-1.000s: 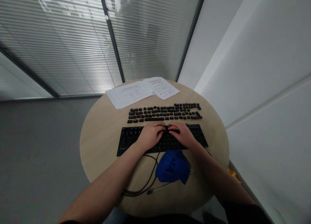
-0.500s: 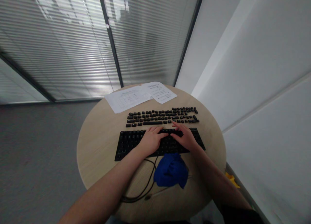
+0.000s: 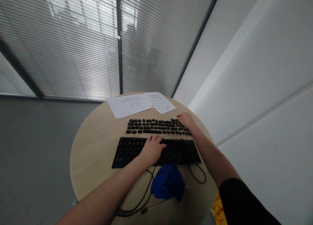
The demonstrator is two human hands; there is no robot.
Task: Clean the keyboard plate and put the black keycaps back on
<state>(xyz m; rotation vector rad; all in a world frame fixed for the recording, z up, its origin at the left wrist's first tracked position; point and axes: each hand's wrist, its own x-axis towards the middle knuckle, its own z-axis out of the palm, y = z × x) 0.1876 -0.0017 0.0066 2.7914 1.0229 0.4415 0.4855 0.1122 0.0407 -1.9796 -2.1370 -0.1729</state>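
A black keyboard base point(image 3: 132, 150) lies across the round table. My left hand point(image 3: 152, 150) rests on its middle, fingers spread and holding nothing. Behind the base, loose black keycaps point(image 3: 152, 132) are laid out in rows like a keyboard. At the far right end of those rows is my right hand point(image 3: 187, 120), its thumb and fingers drawn together over the caps. Whatever lies between these fingertips is too small to make out. A crumpled blue cloth point(image 3: 168, 182) sits in front of the base.
White printed sheets point(image 3: 132, 104) lie at the table's far edge. A black cable point(image 3: 146, 194) loops beside the cloth, near a thin stick-like tool point(image 3: 156, 205). A wall point(image 3: 269, 127) rises on the right, glass with blinds point(image 3: 80, 55) ahead. Something yellow point(image 3: 218, 208) is low right.
My right hand has moved from above the keyboard base to the far right end of the keycap rows. My left hand stays on the base. The camera view has shifted slightly.
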